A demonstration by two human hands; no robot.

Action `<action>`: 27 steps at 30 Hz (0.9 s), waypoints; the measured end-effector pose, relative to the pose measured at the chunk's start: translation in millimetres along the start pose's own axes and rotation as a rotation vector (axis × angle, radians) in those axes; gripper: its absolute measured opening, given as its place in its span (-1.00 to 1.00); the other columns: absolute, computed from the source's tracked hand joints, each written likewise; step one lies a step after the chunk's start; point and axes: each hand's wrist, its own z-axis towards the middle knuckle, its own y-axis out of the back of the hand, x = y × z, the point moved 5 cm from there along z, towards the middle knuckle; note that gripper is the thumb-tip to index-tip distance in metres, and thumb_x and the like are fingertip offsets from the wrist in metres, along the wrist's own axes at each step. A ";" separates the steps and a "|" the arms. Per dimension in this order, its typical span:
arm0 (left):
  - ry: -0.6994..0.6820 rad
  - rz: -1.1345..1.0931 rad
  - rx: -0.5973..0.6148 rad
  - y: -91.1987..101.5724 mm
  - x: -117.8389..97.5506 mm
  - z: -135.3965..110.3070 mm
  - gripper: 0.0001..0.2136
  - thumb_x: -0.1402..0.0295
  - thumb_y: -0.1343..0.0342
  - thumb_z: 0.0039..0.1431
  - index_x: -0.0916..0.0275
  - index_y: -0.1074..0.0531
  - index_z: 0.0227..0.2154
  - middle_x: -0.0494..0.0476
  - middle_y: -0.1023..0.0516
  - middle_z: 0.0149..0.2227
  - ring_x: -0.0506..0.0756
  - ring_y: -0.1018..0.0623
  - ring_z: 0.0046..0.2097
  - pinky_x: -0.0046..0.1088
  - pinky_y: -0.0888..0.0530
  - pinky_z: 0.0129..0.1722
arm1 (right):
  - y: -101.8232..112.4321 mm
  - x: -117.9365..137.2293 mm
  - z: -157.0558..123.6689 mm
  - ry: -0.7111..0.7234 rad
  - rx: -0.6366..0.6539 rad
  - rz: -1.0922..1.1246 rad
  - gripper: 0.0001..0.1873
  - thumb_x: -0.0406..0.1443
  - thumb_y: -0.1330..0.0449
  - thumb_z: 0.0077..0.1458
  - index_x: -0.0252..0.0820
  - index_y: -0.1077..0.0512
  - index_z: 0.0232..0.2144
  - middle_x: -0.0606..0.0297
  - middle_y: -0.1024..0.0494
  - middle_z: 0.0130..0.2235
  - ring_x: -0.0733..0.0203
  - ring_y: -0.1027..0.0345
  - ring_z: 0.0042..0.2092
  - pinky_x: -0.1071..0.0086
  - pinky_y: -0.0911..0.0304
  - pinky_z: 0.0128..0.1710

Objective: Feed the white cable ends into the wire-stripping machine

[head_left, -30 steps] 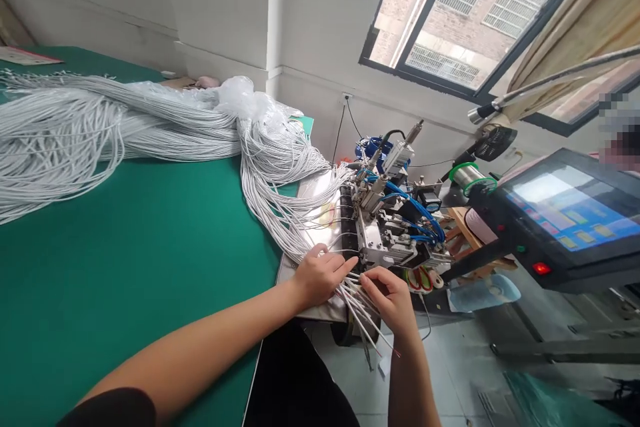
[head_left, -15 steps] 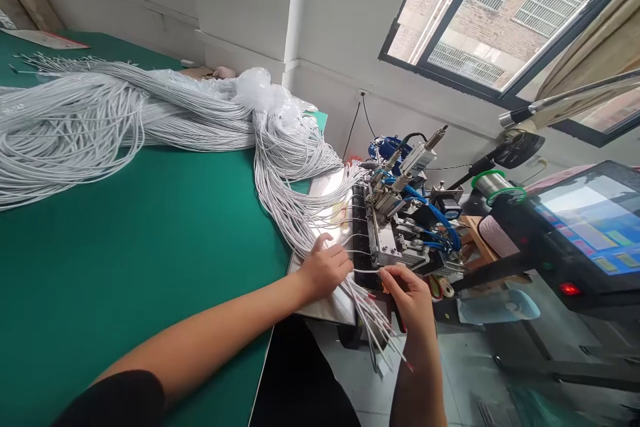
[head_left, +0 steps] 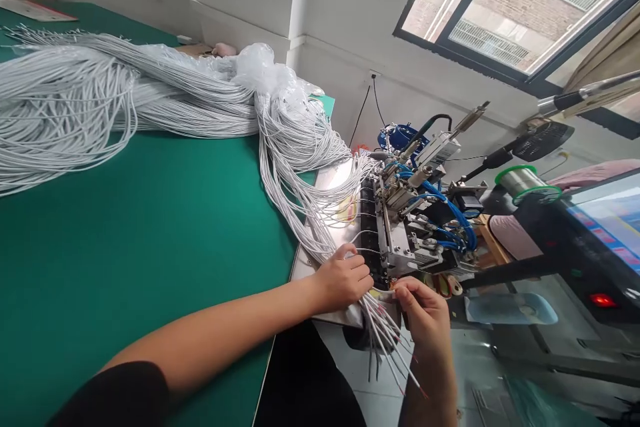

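Note:
My left hand (head_left: 345,278) is closed around a bundle of white cables (head_left: 383,327), whose stripped, reddish ends hang past the table edge. To its right, my right hand (head_left: 424,303) pinches one white cable near its tip. That cable runs between the two hands, just below the front end of a black slotted holder (head_left: 370,220). Several other cables lie across the holder, leading into a metal machine (head_left: 400,233) with blue air tubes. Part of the bundle under my left palm is hidden.
A large heap of white cables (head_left: 190,103) and clear plastic bags (head_left: 260,70) covers the back of the green table (head_left: 200,233). On the right are a solder wire spool (head_left: 525,183), a touch screen (head_left: 607,227) and a light blue tray (head_left: 513,309).
Both hands have moved slightly down relative to the machine. The pinched cable lay across the holder and now sits below its front end. My view has shifted a little.

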 end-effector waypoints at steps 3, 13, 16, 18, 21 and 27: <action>0.060 0.026 0.016 -4.4 1.3 -0.3 -0.81 0.54 0.10 0.24 0.23 -0.34 -0.44 -0.03 -0.35 -0.52 0.03 -0.34 -0.37 -0.20 -0.10 0.03 | 9.1 -3.9 3.4 -0.007 -0.094 -0.137 -0.81 -0.19 -0.21 0.13 -0.19 -0.48 -0.41 0.25 -0.47 -0.42 0.19 -0.29 -0.39 0.37 -0.19 -0.39; 0.112 0.001 0.136 -12.4 2.8 -2.1 -0.70 0.54 0.02 0.13 0.08 -0.41 -0.12 0.00 -0.43 -0.40 0.06 -0.40 -0.30 -0.11 -0.04 0.07 | 11.6 -36.3 8.8 -0.103 -0.114 -0.268 -0.72 -0.10 -0.20 0.06 -0.21 -0.44 -0.47 0.32 -0.41 -0.52 0.24 -0.21 -0.48 0.40 -0.10 -0.48; 0.119 -0.010 0.185 -12.3 3.2 -2.2 -0.69 0.54 0.00 0.11 0.10 -0.41 -0.11 0.03 -0.46 -0.38 0.10 -0.42 -0.26 -0.10 -0.06 0.06 | 6.4 -44.6 10.6 -0.173 -0.075 -0.149 -0.70 -0.09 -0.20 0.05 -0.21 -0.39 -0.50 0.36 -0.34 -0.56 0.27 -0.16 -0.50 0.41 -0.05 -0.49; 0.117 -0.026 0.191 -11.1 3.2 -2.1 -0.68 0.55 0.02 0.12 0.11 -0.41 -0.10 0.04 -0.47 -0.38 0.10 -0.42 -0.24 -0.10 -0.07 0.06 | 3.8 -46.2 10.7 -0.189 -0.064 -0.087 -0.70 -0.09 -0.19 0.05 -0.21 -0.37 -0.52 0.37 -0.31 -0.56 0.28 -0.14 -0.49 0.42 -0.03 -0.48; 0.114 -0.047 0.203 -10.3 3.3 -2.2 -0.67 0.55 0.03 0.12 0.11 -0.40 -0.08 0.02 -0.49 -0.38 0.10 -0.43 -0.25 -0.10 -0.08 0.05 | 0.8 -45.9 9.1 -0.196 -0.066 -0.037 -0.71 -0.11 -0.20 0.05 -0.21 -0.36 -0.51 0.38 -0.29 -0.55 0.29 -0.10 -0.49 0.42 0.00 -0.47; 0.118 -0.056 0.264 -9.8 2.7 -1.5 -0.60 0.58 0.01 0.05 0.09 -0.40 -0.05 0.04 -0.53 -0.38 0.11 -0.45 -0.23 -0.07 -0.05 0.07 | -4.8 -50.8 8.3 -0.229 -0.049 0.087 -0.70 -0.11 -0.17 0.06 -0.19 -0.30 -0.53 0.41 -0.22 -0.53 0.30 -0.07 -0.47 0.43 0.01 -0.46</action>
